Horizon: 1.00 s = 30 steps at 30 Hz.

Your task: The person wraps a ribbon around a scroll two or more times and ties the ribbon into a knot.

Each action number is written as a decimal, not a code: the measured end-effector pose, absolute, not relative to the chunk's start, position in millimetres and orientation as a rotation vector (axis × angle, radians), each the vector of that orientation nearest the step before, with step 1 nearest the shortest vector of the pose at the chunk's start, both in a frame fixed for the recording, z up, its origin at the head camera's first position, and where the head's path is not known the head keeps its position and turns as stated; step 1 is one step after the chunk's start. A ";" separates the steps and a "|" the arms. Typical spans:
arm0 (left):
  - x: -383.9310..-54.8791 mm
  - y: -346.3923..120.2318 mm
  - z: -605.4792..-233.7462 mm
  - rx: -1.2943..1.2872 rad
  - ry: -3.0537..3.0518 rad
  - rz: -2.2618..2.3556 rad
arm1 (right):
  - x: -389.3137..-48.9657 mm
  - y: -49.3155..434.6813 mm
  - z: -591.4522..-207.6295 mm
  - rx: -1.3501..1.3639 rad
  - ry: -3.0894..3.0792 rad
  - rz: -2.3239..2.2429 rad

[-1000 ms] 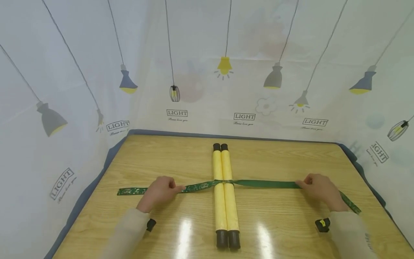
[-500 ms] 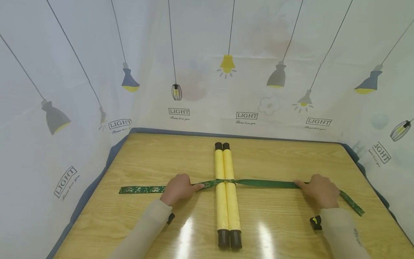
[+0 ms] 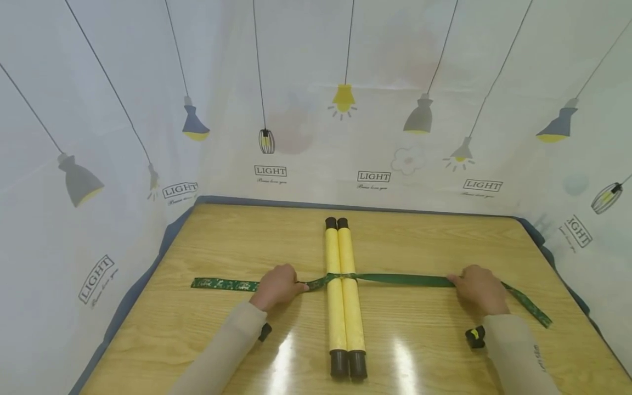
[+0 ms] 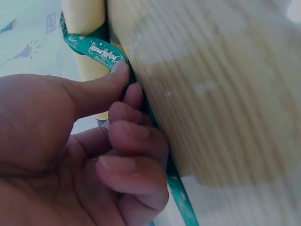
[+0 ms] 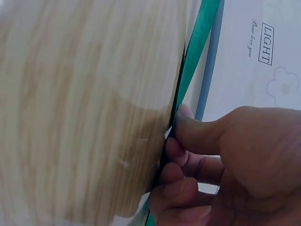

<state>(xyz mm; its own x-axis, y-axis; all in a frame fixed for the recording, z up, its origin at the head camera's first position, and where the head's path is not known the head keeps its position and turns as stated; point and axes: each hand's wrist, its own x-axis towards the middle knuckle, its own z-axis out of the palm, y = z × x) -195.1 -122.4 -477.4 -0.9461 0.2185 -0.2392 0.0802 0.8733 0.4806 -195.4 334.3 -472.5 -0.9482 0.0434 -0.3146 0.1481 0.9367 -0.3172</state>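
Two yellow tubes (image 3: 337, 312) with dark caps lie side by side on the table, pointing away from me. A green printed ribbon (image 3: 402, 280) is wrapped around their middle, with a tail out to each side. My left hand (image 3: 278, 286) pinches the left tail between thumb and fingers, close to the tubes. In the left wrist view that ribbon (image 4: 101, 51) bends slightly between thumb and tubes. Farther out on the other side, my right hand (image 3: 480, 286) pinches the right tail, which runs nearly straight from the tubes. Both loose ends lie beyond the hands.
The wooden table (image 3: 247, 236) has a blue-grey edge strip and stands against a white backdrop (image 3: 316, 164) printed with hanging lamps. A small black item (image 3: 475, 337) shows beside the right wrist, and another (image 3: 265, 331) beside the left.
My left hand has slid right along the ribbon, nearer the tubes, and the left tail has slackened and shifted slightly right. The right hand keeps its pinch and has moved only slightly.
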 end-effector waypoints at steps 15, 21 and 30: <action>-192.3 -130.1 -476.4 0.282 2.684 0.842 | -198.8 326.7 -472.6 -0.022 2.812 -0.506; -191.6 -131.7 -467.7 0.350 2.642 0.882 | -194.1 327.0 -470.5 0.062 2.894 -0.486; -197.9 -131.6 -455.4 0.490 2.565 0.935 | -199.6 321.8 -472.5 0.176 2.961 -0.890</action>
<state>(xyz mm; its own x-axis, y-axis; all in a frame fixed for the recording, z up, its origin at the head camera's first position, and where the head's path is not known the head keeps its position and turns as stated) -197.9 -131.6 -455.4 -0.8729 0.4369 -0.2173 0.1946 0.7200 0.6662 -199.6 321.8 -472.5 -0.9926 0.0956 -0.0750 0.1211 0.8285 -0.5468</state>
